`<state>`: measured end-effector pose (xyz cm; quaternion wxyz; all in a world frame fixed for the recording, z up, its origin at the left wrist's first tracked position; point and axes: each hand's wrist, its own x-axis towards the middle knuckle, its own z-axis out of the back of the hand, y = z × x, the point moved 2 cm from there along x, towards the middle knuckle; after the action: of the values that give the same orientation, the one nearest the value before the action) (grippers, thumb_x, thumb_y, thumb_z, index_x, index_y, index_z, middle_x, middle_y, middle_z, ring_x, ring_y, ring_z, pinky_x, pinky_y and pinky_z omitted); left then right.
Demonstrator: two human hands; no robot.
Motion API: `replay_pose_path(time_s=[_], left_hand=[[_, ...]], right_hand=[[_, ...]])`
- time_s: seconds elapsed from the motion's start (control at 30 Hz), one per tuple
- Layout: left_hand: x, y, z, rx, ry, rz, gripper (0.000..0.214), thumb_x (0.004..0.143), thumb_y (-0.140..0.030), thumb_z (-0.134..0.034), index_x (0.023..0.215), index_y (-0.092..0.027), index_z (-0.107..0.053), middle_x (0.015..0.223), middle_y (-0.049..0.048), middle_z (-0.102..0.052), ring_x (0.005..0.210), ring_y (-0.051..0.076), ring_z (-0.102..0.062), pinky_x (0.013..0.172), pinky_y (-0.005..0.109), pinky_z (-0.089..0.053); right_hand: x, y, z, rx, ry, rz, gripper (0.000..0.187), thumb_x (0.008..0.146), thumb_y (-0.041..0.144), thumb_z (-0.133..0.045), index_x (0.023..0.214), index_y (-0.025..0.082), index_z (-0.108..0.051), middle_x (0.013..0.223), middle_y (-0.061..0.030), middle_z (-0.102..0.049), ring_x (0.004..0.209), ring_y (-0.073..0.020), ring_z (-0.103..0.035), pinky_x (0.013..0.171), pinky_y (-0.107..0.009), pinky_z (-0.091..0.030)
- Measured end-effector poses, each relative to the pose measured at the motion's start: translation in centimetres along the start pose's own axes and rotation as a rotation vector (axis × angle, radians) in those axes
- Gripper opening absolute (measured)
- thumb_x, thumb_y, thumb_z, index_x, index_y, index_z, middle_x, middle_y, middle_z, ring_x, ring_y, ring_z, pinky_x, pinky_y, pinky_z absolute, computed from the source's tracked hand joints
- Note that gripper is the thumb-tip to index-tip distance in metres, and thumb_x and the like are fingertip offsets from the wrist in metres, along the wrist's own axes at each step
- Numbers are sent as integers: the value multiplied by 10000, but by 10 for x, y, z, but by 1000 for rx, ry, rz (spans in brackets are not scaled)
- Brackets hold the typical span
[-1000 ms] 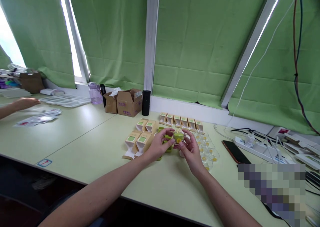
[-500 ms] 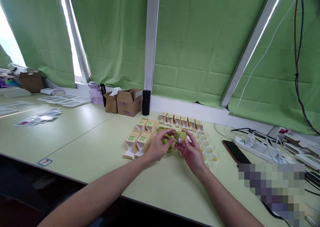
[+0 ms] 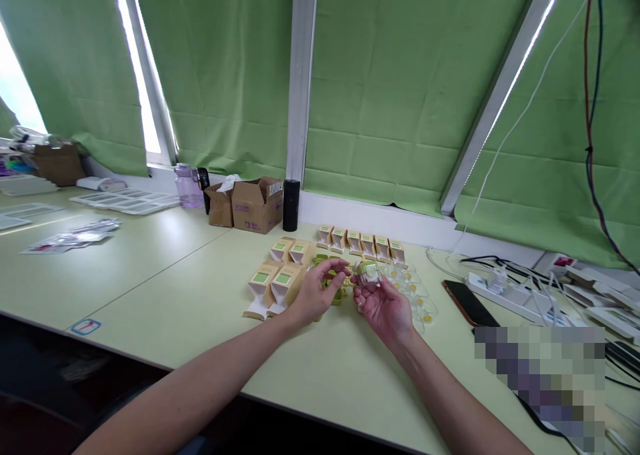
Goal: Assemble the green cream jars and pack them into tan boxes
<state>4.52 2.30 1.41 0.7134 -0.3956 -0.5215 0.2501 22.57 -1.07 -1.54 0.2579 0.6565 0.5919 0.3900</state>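
My right hand grips a small clear container with a green lid, held tilted above the table with the fingers around its lower part. Just left of it, my left hand has its thumb and fingers apart and appears to hold nothing. Green lids lie behind and under my left hand, which partly hides them. To the right of my right hand, several clear containers with yellow spots rest on the table.
Open small cardboard boxes stand left of my hands, and a row of similar boxes is behind. A black cylinder and a brown carton stand farther back. On the right are a phone and a power strip with cables.
My left hand has let go of the lidded container. My right hand now holds it alone, slightly farther right and turned to a tilt.
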Motion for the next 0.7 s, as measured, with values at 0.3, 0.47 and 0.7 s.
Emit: replay_pose_path(time_s=[0.3, 0.47, 0.7], left_hand=[[1, 3, -1, -23, 36, 26, 463, 977, -520, -710, 1290, -180, -678, 1169, 135, -750, 1108, 272, -726, 894, 362, -618], [1, 9, -2, 33, 86, 46, 596, 930, -492, -777, 1441, -220, -637, 1233, 129, -731, 1197, 295, -687, 949, 392, -602], [3, 9, -6, -123, 130, 92, 670, 827, -391, -897, 1429, -226, -655, 1300, 121, -709, 1151, 265, -693, 986, 407, -599]], right_hand=[[-8, 7, -15, 6, -39, 85, 406, 828, 434, -840, 1192, 305, -715, 1037, -42, -782, 839, -221, -727, 750, -382, -606], [-13, 11, -18, -137, -82, 174, 584, 771, 388, -926, 1298, 312, -687, 932, 5, -715, 731, -151, -641, 664, -297, -573], [-12, 11, -18, -431, -143, 379, 688, 704, 377, -956, 1314, 296, -649, 1156, -77, -704, 882, -206, -663, 613, -297, -569]])
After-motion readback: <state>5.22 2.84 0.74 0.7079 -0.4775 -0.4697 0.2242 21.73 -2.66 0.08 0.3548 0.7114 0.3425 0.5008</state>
